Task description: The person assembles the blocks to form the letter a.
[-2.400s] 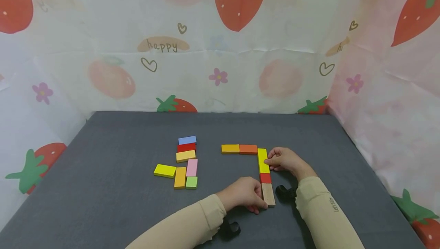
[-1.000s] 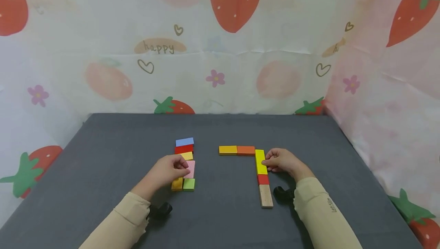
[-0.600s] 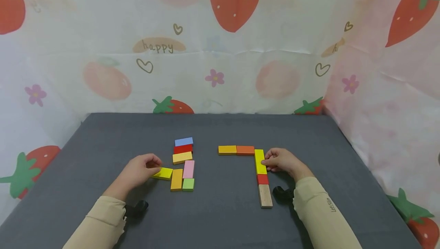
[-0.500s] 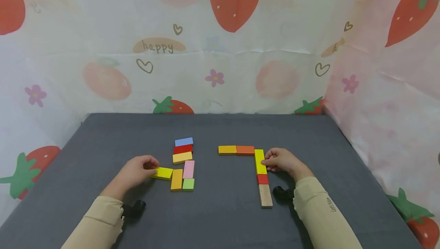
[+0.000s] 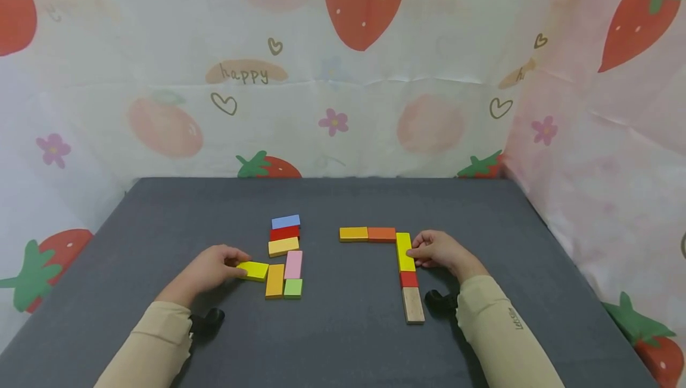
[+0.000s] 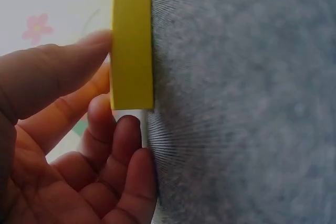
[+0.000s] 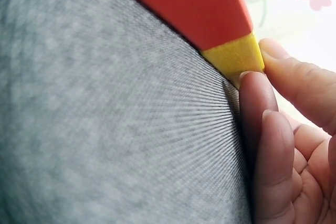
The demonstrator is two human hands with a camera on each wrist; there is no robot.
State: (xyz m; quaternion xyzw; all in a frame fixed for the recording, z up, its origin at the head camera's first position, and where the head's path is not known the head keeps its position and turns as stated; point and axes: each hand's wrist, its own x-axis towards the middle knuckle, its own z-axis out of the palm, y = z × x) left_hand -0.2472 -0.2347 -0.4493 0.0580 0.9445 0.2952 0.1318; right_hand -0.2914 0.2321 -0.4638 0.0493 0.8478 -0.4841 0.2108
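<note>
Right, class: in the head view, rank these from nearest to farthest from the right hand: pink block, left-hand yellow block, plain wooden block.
1. Plain wooden block: left of the right hand, nearer the person.
2. Pink block: in the left group.
3. Yellow block: leftmost block, at the left hand.

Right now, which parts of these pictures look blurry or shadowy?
Head view: soft shadow near the left hand; left wrist view: yellow block clear-edged, grey tabletop blurred at right; right wrist view: tabletop blurred at left, background washed out.
</note>
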